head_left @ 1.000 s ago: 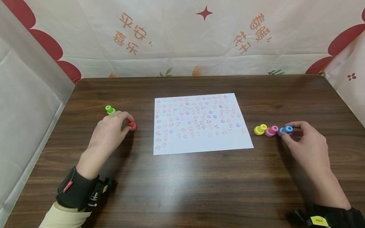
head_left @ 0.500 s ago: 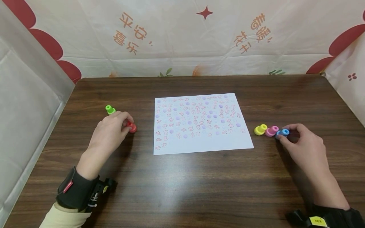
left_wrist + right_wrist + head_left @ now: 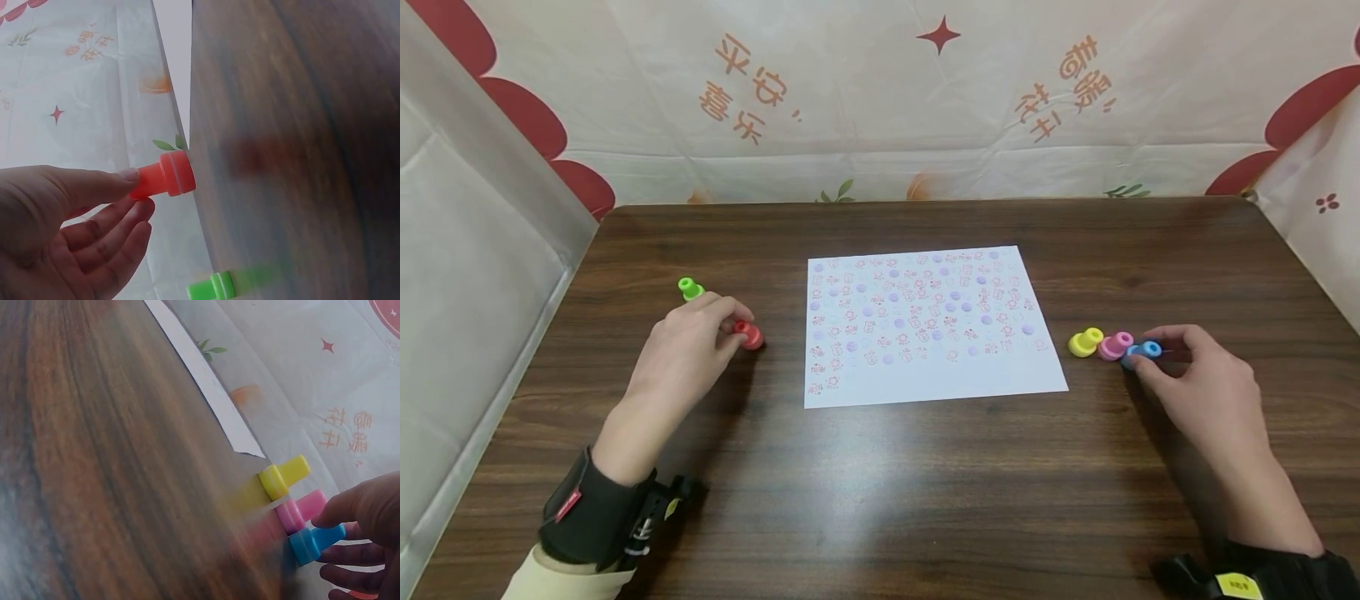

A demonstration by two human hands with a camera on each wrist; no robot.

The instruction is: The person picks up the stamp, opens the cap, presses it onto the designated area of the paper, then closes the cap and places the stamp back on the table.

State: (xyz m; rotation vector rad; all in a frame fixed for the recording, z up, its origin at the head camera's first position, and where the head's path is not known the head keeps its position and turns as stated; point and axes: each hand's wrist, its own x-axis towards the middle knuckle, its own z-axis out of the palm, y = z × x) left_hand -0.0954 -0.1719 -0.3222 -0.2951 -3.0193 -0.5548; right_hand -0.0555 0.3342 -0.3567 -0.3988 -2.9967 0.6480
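At the left, my left hand (image 3: 688,346) pinches a small red stamp (image 3: 749,335) by its narrow handle. In the left wrist view the red stamp (image 3: 177,173) stands off from its reflection on the tabletop. Just behind that hand is a green stamp (image 3: 689,289). On the right side, my right hand (image 3: 1210,387) has thumb and fingers around a blue stamp (image 3: 1145,350). The blue stamp stands upright at the end of a row with a pink stamp (image 3: 1116,346) and a yellow stamp (image 3: 1086,342). A white paper sheet (image 3: 925,387) covered in red and purple prints lies between the hands.
The dark wooden table (image 3: 880,492) has its far edge against a white printed cloth (image 3: 880,92). Another pale cloth (image 3: 467,275) hangs along the left side.
The blue stamp has moved left, close against the pink one, with my right hand. The red stamp in my left hand has shifted slightly to the right.
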